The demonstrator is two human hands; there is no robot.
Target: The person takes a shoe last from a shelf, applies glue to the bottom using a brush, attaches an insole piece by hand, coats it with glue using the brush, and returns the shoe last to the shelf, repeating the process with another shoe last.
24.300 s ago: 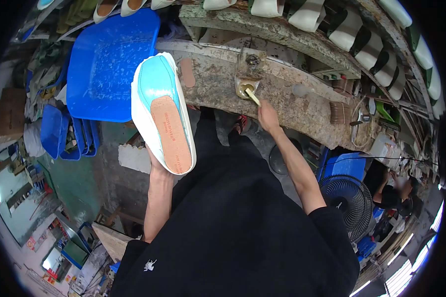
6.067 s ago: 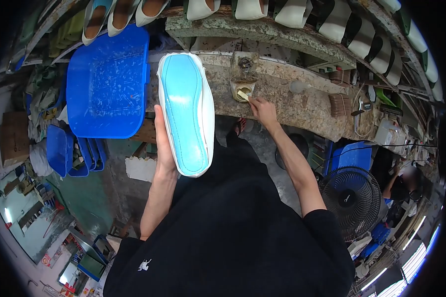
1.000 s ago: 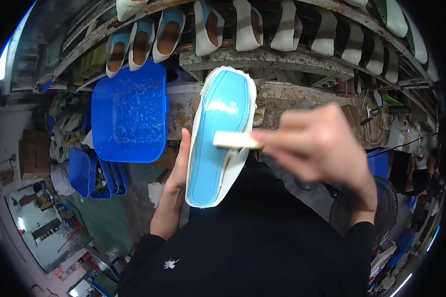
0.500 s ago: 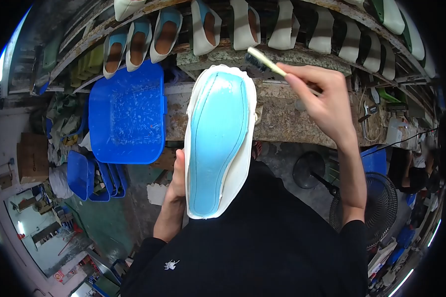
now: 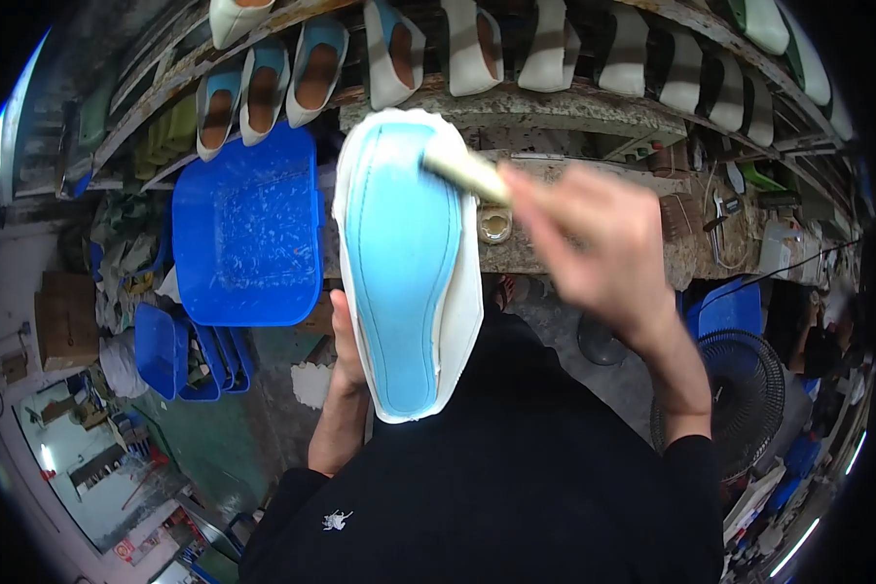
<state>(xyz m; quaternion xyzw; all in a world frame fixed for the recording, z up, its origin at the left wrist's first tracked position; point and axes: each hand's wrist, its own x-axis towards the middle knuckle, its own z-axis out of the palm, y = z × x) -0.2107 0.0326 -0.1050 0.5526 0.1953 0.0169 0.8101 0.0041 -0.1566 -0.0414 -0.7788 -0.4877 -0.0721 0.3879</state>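
A white shoe [image 5: 467,316] is held with its underside toward me, toe end up. Its bottom is a light blue insole board [image 5: 399,263] with a dark line running round near the edge, and the white upper is folded over the rim. My left hand [image 5: 348,350] grips the shoe from behind at its left side; most of those fingers are hidden. In my right hand [image 5: 599,243], smeared by motion, is a small brush [image 5: 472,177] with a pale handle. Its dark bristles lie against the upper right of the blue board, near the toe.
Behind the shoe is a worn workbench [image 5: 535,258] with a small cup [image 5: 494,224] of yellowish stuff. White shoes [image 5: 394,63] line the rack above. A large blue bin [image 5: 248,234] stands left, smaller blue bins [image 5: 161,350] below it. At right is a black fan [image 5: 740,399].
My right hand has brought the brush down and left, from above the shoe onto the blue board. The shoe has shifted slightly left and up, and the cup has come into view.
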